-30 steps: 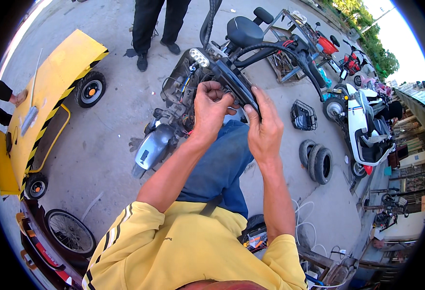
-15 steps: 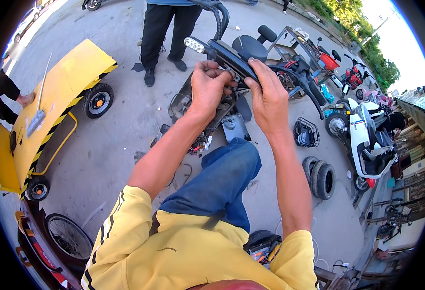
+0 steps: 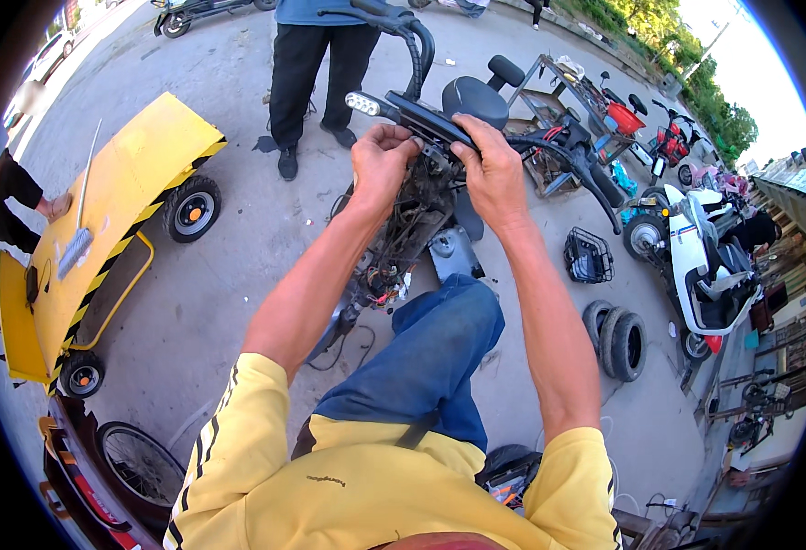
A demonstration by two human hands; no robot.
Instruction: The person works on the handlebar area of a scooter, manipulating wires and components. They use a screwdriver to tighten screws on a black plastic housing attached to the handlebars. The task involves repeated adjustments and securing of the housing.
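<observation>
A long black panel (image 3: 430, 120) sits at the handlebars of a partly stripped electric scooter, with a white LED lamp (image 3: 363, 103) at its left end. My right hand (image 3: 494, 167) grips the panel's right end, fingers over the top and thumb on the near side. At the panel's near left edge my left hand (image 3: 380, 167) is closed in a pinch; what its fingertips hold is hidden. Below both hands lies the scooter's bare frame (image 3: 416, 211), with loose coloured wires (image 3: 392, 291) and a grey metal plate (image 3: 455, 252) near my knee.
A person in dark trousers (image 3: 320, 73) stands just beyond the handlebars. On the left is a yellow cart (image 3: 119, 192) with a brush (image 3: 76, 249) on it. To the right are a black wire basket (image 3: 589, 255), several tyres (image 3: 625, 344) and a white scooter (image 3: 696, 266).
My left fingers have drawn back toward the panel's near left edge. My right hand has shifted slightly left, still on the panel. The whole view has moved a little.
</observation>
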